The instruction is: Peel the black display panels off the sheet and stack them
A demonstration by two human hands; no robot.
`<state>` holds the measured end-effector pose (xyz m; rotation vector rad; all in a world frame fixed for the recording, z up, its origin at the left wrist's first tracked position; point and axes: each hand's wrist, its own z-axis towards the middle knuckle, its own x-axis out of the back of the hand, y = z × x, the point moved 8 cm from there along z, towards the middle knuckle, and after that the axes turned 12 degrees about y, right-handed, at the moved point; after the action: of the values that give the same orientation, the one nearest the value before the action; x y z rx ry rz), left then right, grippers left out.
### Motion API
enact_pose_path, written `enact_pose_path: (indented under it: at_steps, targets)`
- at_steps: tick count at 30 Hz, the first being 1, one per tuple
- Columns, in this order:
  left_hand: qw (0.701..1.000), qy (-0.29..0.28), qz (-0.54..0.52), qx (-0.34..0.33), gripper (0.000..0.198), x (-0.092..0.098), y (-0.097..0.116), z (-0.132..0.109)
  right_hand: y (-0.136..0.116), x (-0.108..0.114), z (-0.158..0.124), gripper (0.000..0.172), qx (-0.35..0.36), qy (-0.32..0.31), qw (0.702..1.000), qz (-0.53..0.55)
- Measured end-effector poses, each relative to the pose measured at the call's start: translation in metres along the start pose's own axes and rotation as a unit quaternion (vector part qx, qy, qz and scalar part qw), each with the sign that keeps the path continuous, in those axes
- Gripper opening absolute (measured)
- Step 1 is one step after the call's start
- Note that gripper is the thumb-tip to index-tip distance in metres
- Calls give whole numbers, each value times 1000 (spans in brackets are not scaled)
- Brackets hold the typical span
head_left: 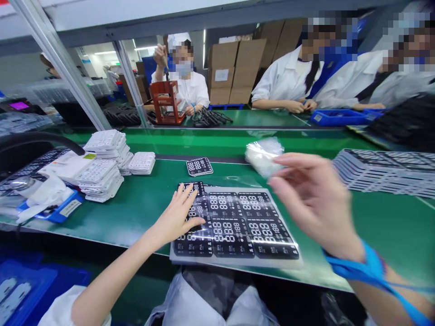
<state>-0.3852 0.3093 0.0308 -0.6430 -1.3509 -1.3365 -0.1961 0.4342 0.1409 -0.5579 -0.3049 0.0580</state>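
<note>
My left hand (183, 210) lies flat with its fingers spread on the left side of a sheet of black display panels (234, 226) printed with white digits. The sheet rests on a pale backing at the table's front edge. Raised over the right side, my right hand (312, 194) wears a blue wrist strap (363, 262) and is slightly blurred. Its thumb and forefinger are curled at the edge of a crumpled clear plastic film (263, 154). Beyond my left hand sits a small stack of cut black panels (199, 166).
Stacked white cards (105, 167) and a blue bin (57, 208) stand on the left. A tall stack of panel sheets (384, 172) is at the right. Across the green table (152, 194), a person works at a wooden fixture (166, 102); other people sit by blue trays (340, 117).
</note>
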Motion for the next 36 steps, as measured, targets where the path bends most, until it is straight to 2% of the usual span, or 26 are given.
enact_pose_path:
  at_steps: [2,3,5,7,9,11,13,15,18,23,25,27,28,30,32,34,36]
  targets:
    - [994,-107,14,-3,81,-39,1,4,17,-34,-5,28,-3,-100,995,-6]
    - [990,-140,16,-16,82,-51,7,3,29,-54,-13,32,-10,-165,986,-16]
    - [984,-173,9,-51,81,-63,27,0,54,-89,-33,34,3,-252,966,-57]
    - [981,-179,-1,-80,83,-65,46,-3,74,-116,-52,36,37,-295,950,-95]
    - [982,-167,-14,-82,81,-63,54,0,90,-136,-65,38,47,-303,946,-108]
    - [991,-127,-12,-46,80,-57,43,12,102,-149,-72,37,42,-299,947,-113]
    - [996,-85,5,-5,90,-51,20,27,109,-156,-75,36,38,-297,947,-115]
    - [997,-78,2,12,106,-50,-2,40,114,-158,-76,37,34,-295,949,-111]
    - [995,-84,-43,17,122,-52,-21,49,118,-159,-74,42,24,-287,953,-91]
    - [993,-37,-91,67,138,-49,-32,46,109,-155,-67,38,4,-299,954,9]
    - [991,-30,-108,68,134,-50,-30,42,106,-152,-66,35,-49,-339,934,107]
    - [993,-21,-106,48,116,-50,-26,37,107,-146,-65,33,-149,-365,888,236]
    - [994,-18,-98,34,107,-49,-24,36,109,-141,-62,32,-202,-352,862,304]
    - [997,-31,-74,5,97,-49,-21,35,119,-127,-51,29,-285,-267,824,411]
    - [999,-43,-31,7,89,-42,-27,43,136,-113,-43,29,-339,-160,812,446]
    - [996,1,50,71,71,-17,-51,62,150,-103,-41,30,-373,-100,823,417]
    - [964,108,152,188,57,28,-86,83,157,-99,-41,30,-389,-77,833,385]
